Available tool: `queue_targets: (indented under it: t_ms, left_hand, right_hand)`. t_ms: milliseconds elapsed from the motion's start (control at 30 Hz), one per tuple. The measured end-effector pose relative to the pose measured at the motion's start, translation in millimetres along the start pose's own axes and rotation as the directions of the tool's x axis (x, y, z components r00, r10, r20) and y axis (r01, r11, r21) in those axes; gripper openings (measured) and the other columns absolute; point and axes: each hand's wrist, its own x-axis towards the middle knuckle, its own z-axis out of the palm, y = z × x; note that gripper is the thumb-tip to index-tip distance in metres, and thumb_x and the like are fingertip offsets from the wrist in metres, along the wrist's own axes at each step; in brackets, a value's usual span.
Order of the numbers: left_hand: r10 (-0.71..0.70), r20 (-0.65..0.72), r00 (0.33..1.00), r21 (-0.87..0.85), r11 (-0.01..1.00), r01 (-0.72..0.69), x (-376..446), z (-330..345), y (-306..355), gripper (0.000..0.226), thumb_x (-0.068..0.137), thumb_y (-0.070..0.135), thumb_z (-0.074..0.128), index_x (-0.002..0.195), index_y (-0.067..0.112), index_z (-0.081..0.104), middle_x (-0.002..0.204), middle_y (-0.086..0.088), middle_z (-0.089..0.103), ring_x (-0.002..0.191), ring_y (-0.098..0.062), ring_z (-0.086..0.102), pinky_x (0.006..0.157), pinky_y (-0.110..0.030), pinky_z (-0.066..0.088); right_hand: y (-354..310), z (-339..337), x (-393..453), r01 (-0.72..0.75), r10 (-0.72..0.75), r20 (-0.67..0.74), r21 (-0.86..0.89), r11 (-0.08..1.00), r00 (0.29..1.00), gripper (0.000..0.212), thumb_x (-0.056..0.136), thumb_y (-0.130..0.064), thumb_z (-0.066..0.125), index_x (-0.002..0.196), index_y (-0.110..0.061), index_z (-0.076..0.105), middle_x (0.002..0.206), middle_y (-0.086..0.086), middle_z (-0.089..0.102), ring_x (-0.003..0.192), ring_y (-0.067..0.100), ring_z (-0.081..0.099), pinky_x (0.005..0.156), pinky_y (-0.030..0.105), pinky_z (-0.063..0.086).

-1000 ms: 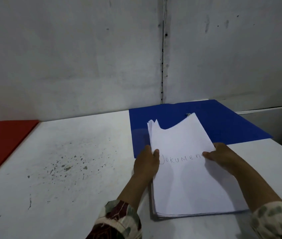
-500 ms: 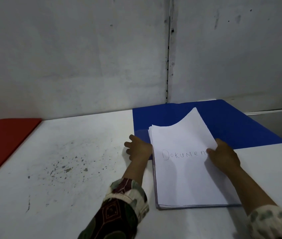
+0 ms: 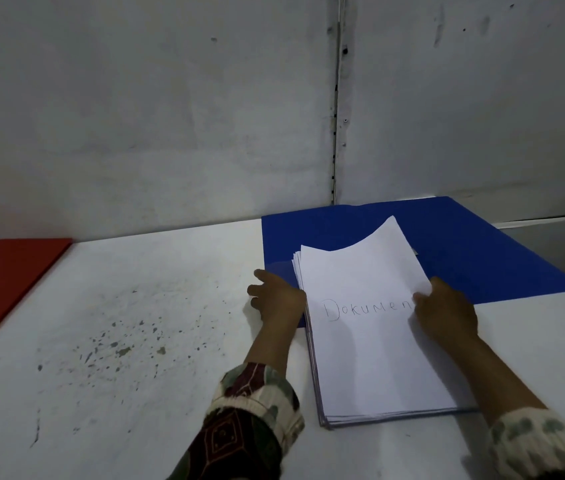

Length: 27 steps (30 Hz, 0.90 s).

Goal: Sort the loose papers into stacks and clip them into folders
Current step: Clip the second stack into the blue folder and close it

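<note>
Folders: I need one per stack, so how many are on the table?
2. A blue folder lies at the far right under the paper stack; a red folder lies at the left edge, partly out of frame.

The top sheet of the paper stack point(image 3: 374, 327) bears handwritten "Dokumen".
</note>
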Motion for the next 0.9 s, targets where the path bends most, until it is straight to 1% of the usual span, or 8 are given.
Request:
queue_targets:
  t_ms: [200, 333, 467, 633, 700, 733, 800, 900]
  left_hand:
    - [-0.092, 0.028, 0.995, -0.189, 0.977, 0.096, 20, -12, -6, 0.053, 0.082, 0.011, 0.063, 0.127, -0.002, 0.038, 0.132, -0.021, 0.046, 0.109, -0.032, 0.055, 0.072, -0.03, 0.046]
    - [-0.089, 0.15, 0.985, -0.277, 0.952, 0.128, 16, -13, 2, 0.044, 0.081, 0.016, 0.066, 0.118, -0.005, 0.052, 0.114, -0.022, 0.061, 0.095, -0.033, 0.062, 0.071, -0.035, 0.05]
    - [-0.087, 0.298, 0.951, -0.338, 0.922, 0.19, 13, -16, 9, 0.043, 0.086, 0.025, 0.063, 0.118, -0.001, 0.051, 0.098, -0.016, 0.059, 0.067, -0.02, 0.049, 0.051, -0.025, 0.035]
    - [-0.121, 0.407, 0.905, -0.33, 0.905, 0.27, 6, -16, 12, 0.035, 0.093, 0.035, 0.049, 0.067, 0.011, 0.044, 0.062, -0.002, 0.037, 0.053, -0.012, 0.028, 0.051, -0.023, 0.025]
    - [-0.08, 0.423, 0.903, -0.35, 0.905, 0.244, 2, -15, 18, 0.031, 0.096, 0.031, 0.043, 0.076, 0.01, 0.053, 0.071, -0.007, 0.049, 0.058, -0.016, 0.041, 0.055, -0.024, 0.034]
    - [-0.051, 0.427, 0.903, -0.369, 0.902, 0.225, -1, -14, 22, 0.027, 0.097, 0.028, 0.041, 0.091, 0.008, 0.059, 0.087, -0.013, 0.059, 0.075, -0.025, 0.055, 0.068, -0.028, 0.044]
    - [-0.043, 0.423, 0.905, -0.387, 0.895, 0.223, -8, -16, 30, 0.031, 0.098, 0.019, 0.038, 0.116, -0.001, 0.053, 0.118, -0.021, 0.058, 0.111, -0.035, 0.055, 0.095, -0.034, 0.044]
    - [-0.043, 0.444, 0.895, -0.452, 0.852, 0.266, -9, -17, 26, 0.02, 0.096, 0.009, 0.039, 0.081, 0.003, 0.05, 0.073, -0.014, 0.052, 0.063, -0.023, 0.051, 0.06, -0.027, 0.042]
  right_hand:
    - [2, -3, 2, 0.012, -0.012, 0.004, 0.016, 1.0, 1.0, 0.009, 0.094, -0.016, 0.045, 0.092, -0.007, 0.043, 0.088, 0.01, 0.052, 0.08, 0.027, 0.051, 0.07, 0.03, 0.037]
    - [1, -5, 1, -0.001, 0.0, 0.018, 0.023, 1.0, 1.0, 0.011, 0.094, -0.016, 0.045, 0.098, -0.006, 0.046, 0.096, 0.012, 0.055, 0.082, 0.026, 0.048, 0.07, 0.031, 0.037]
    - [1, -7, 1, -0.028, 0.027, 0.028, 0.044, 0.999, 0.999, 0.022, 0.095, -0.016, 0.044, 0.112, -0.002, 0.049, 0.112, 0.016, 0.058, 0.087, 0.027, 0.049, 0.074, 0.032, 0.038]
    - [-2, -9, -2, -0.039, 0.038, 0.036, 0.035, 0.999, 0.999, 0.025, 0.095, -0.017, 0.044, 0.115, -0.002, 0.048, 0.119, 0.017, 0.057, 0.102, 0.033, 0.054, 0.079, 0.033, 0.039]
    - [-2, -10, -2, -0.037, 0.036, 0.031, 0.046, 0.998, 0.999, 0.013, 0.094, -0.016, 0.045, 0.103, -0.005, 0.047, 0.115, 0.018, 0.058, 0.091, 0.03, 0.051, 0.076, 0.032, 0.038]
    - [-2, -11, -3, -0.041, 0.039, 0.033, 0.051, 0.998, 0.999, 0.011, 0.094, -0.016, 0.045, 0.1, -0.007, 0.046, 0.115, 0.018, 0.058, 0.089, 0.029, 0.05, 0.076, 0.033, 0.038]
    - [-5, -13, -5, -0.042, 0.04, 0.038, 0.049, 0.998, 0.998, 0.021, 0.095, -0.016, 0.044, 0.111, -0.003, 0.048, 0.12, 0.02, 0.055, 0.1, 0.034, 0.052, 0.083, 0.036, 0.041]
    - [-7, -15, -7, -0.049, 0.047, 0.039, 0.051, 0.997, 0.998, 0.033, 0.095, -0.015, 0.044, 0.123, 0.003, 0.045, 0.125, 0.021, 0.053, 0.113, 0.037, 0.05, 0.092, 0.039, 0.041]
